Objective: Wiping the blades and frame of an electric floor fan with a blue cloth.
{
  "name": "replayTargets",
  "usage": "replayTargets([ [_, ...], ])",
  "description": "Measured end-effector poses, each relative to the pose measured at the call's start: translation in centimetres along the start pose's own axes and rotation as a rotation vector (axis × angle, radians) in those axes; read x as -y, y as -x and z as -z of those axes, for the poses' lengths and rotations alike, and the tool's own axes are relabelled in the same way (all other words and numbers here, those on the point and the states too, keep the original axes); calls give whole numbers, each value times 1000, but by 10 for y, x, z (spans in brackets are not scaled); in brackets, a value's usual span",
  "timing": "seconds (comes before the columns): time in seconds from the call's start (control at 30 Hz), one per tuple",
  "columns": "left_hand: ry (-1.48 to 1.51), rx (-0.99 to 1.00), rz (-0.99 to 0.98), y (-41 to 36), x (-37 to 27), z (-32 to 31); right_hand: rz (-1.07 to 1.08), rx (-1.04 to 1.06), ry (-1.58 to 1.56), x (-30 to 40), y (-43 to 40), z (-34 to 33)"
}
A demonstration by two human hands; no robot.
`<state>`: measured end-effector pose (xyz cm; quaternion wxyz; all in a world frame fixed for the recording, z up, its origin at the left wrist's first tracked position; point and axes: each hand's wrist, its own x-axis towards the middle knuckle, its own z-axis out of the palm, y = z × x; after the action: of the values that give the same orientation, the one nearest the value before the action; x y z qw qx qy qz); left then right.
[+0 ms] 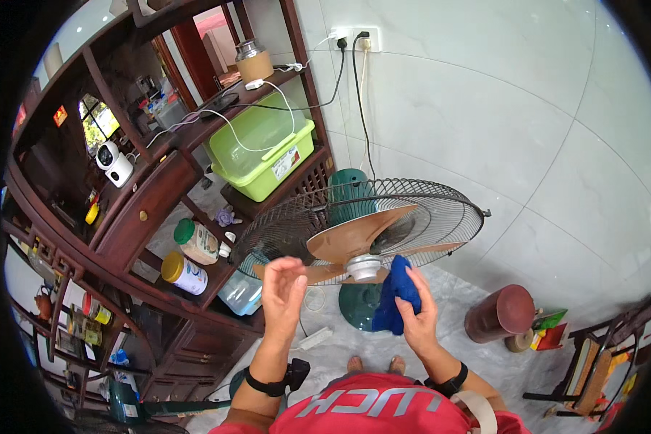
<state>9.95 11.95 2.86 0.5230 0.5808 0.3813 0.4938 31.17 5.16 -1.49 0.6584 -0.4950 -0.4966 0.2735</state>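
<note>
Before me stands a pedestal fan with its front guard off, its brown blades (358, 233) bare in front of the black rear wire guard (434, 187). A white hub cap (364, 267) sits at the blades' centre. My right hand (419, 309) grips a bunched blue cloth (397, 298) beside the hub, close to the right-hand blade. At the lower left blade is my left hand (283, 293), fingers slightly curled and thumb apart, with nothing seen in it. Whether it touches the blade I cannot tell. Behind the guard is the green motor housing (350, 187); below lies the round green base (355, 309).
A dark wooden shelf unit (146, 217) on the left bears a green lidded box (266, 179), a gold-lidded can (184, 273) and a white camera (114, 164). Cords hang from the wall socket (366, 39). On the right stand a brown cylindrical stool (500, 313) and a folded chair (602, 363).
</note>
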Motion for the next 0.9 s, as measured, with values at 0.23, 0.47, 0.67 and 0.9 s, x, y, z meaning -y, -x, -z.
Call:
replayTargets([
  [0.23, 166, 104, -343, -41, -9, -35, 478, -107, 325, 1, -43, -49],
  [0.47, -105, -60, -129, -37, 33, -22, 511, -117, 548, -37, -40, -76],
  [0.67, 188, -74, -118, -36, 36, -24, 570, -111, 651, -43, -37, -67],
  [0.9, 232, -55, -182, -40, 51, -10, 384, -107, 159, -4, -24, -35],
])
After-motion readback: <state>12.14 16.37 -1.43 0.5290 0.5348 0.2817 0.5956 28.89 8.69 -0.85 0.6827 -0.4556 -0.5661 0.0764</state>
